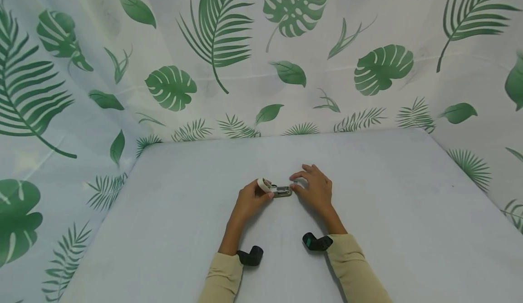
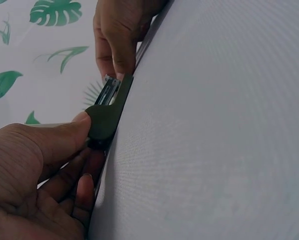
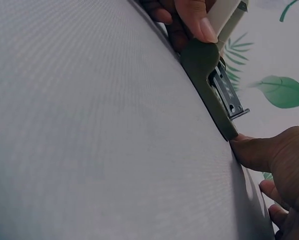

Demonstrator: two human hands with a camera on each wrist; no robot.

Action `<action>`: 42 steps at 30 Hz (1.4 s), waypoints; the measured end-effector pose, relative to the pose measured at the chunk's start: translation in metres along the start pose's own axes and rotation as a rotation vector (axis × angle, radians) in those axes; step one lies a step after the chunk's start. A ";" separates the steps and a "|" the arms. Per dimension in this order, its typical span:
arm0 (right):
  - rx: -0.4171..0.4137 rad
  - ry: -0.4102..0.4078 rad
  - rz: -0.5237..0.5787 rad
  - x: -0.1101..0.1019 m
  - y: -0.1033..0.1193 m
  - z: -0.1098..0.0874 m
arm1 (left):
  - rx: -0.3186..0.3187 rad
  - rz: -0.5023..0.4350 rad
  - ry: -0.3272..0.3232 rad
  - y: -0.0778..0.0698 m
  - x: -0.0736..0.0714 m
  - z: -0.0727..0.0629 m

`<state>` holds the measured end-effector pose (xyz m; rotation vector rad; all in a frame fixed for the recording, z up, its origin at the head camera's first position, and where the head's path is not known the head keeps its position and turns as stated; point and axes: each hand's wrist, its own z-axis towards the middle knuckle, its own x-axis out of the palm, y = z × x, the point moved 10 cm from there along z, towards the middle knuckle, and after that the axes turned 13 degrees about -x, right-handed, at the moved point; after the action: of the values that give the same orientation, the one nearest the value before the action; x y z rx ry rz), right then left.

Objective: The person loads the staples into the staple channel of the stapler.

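Observation:
A small stapler (image 1: 283,194) lies on the white table with its pale upper arm (image 1: 263,185) swung up and back. Its dark green base (image 3: 202,60) and metal staple channel (image 3: 228,92) show from the side in the right wrist view. My left hand (image 1: 249,199) grips the hinge end, with the thumb against the rounded side of the base. At the opposite end, my right hand (image 1: 316,189) rests its thumb tip at the front of the base. The right index finger arches above that thumb with a gap between them, and the other fingers are spread.
The white tabletop (image 1: 184,230) extends around both hands. Behind it and at both sides hangs a white curtain (image 1: 245,107) printed with green leaves. A black camera (image 1: 251,256) sits on the left wrist and another black camera (image 1: 317,242) on the right.

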<state>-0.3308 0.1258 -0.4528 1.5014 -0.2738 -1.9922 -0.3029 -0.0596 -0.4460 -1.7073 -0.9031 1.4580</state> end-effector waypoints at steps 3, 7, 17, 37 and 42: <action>0.004 -0.011 -0.003 -0.001 0.000 0.000 | -0.008 -0.003 0.001 0.000 0.000 0.000; 0.022 -0.016 0.004 -0.002 0.000 0.000 | -0.006 0.002 -0.003 0.001 0.000 -0.001; 0.046 -0.048 0.023 -0.004 -0.001 0.000 | -0.009 0.008 0.007 0.002 -0.001 0.000; 0.058 -0.148 0.116 -0.010 -0.010 -0.004 | -0.015 0.025 -0.006 0.002 0.002 -0.001; 0.032 -0.190 0.138 -0.014 -0.008 -0.004 | -0.014 0.025 -0.010 0.002 0.002 -0.001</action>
<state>-0.3274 0.1407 -0.4471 1.2764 -0.4772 -2.0292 -0.3016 -0.0589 -0.4492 -1.7285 -0.9032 1.4812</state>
